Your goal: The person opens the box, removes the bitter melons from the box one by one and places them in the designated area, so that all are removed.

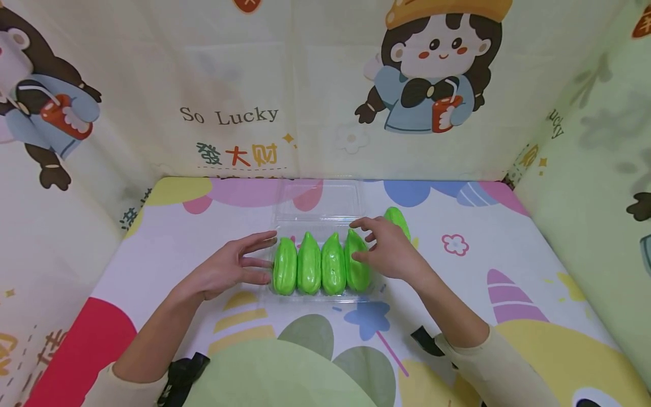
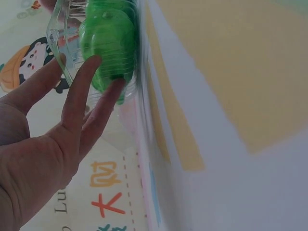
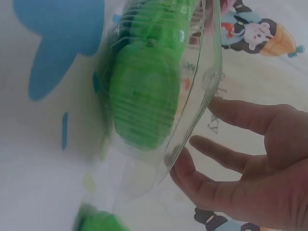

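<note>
Several glossy green gourd-shaped pieces (image 1: 333, 264) stand side by side in a clear plastic clamshell box (image 1: 325, 298), its lid (image 1: 320, 200) folded back behind them. At the box's left wall is my left hand (image 1: 239, 263), its fingers spread and nearly straight, fingertips right at the plastic. My right hand (image 1: 389, 246) is over the right side, thumb and fingers apart and gently bent, partly covering the rightmost gourd (image 1: 358, 277). In the right wrist view its fingertips (image 3: 185, 163) are right at the box's rim. Neither hand grips a gourd.
One more green gourd (image 1: 396, 219) lies on the table outside the box, partly behind the right hand. The table has a colourful printed cover (image 1: 432, 305). Printed cloth walls (image 1: 325, 113) rise at the back and both sides.
</note>
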The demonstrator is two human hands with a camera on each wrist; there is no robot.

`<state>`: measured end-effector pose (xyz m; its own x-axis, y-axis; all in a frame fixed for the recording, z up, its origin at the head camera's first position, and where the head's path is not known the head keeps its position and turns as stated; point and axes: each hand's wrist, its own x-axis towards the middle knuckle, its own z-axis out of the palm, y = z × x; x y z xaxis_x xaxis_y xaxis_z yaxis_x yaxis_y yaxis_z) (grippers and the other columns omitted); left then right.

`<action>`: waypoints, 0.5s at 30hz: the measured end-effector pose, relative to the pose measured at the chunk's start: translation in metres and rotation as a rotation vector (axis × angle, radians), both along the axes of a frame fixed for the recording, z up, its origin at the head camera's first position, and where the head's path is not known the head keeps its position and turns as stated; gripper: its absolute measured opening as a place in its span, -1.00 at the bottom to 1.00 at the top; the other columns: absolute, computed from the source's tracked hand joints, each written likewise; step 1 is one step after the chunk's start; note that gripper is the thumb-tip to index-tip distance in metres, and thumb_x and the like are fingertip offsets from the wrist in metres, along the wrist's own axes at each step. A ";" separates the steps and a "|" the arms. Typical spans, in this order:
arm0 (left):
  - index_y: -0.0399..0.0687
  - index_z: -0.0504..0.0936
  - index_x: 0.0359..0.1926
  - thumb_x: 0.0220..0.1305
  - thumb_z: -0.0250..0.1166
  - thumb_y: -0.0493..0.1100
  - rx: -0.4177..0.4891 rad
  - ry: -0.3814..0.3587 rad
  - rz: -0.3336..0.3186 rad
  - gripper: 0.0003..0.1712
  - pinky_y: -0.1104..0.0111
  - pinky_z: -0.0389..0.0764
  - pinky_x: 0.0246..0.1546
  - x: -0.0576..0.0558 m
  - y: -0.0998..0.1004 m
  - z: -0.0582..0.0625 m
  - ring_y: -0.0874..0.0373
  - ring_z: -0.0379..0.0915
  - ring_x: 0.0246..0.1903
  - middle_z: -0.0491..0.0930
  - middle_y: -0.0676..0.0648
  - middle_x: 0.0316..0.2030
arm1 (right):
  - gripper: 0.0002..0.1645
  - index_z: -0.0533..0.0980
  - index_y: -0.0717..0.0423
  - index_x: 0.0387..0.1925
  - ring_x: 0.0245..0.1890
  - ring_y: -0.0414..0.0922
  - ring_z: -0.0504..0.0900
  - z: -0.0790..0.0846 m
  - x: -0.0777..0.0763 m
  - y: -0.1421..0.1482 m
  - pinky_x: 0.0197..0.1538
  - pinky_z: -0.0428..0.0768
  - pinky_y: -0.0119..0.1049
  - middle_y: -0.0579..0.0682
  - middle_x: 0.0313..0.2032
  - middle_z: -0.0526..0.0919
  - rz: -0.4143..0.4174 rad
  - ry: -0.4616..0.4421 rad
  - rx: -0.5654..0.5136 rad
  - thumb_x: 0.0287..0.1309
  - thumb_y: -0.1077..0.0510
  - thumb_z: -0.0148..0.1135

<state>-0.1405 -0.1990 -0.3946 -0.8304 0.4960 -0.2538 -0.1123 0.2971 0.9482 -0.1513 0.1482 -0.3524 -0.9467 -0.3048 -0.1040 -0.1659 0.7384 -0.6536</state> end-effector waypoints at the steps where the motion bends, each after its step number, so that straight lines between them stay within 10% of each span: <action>1: -0.03 0.10 0.65 0.24 0.50 -0.29 -0.001 0.003 0.000 0.07 0.17 0.74 0.07 0.000 0.000 0.000 -0.28 0.50 0.33 0.11 -0.25 0.62 | -0.32 0.52 0.13 0.33 0.12 0.22 0.65 0.000 0.001 -0.002 -0.05 0.76 -0.08 0.30 0.22 0.54 0.004 0.006 0.023 0.17 0.21 0.47; 15: -0.03 0.10 0.65 0.25 0.49 -0.29 -0.001 0.010 -0.002 0.07 0.17 0.74 0.07 0.000 -0.001 0.000 -0.27 0.50 0.32 0.10 -0.24 0.62 | -0.30 0.54 0.21 0.28 0.18 0.24 0.53 0.000 0.011 -0.022 0.18 0.61 0.09 0.29 0.12 0.61 0.073 0.076 0.285 0.12 0.13 0.54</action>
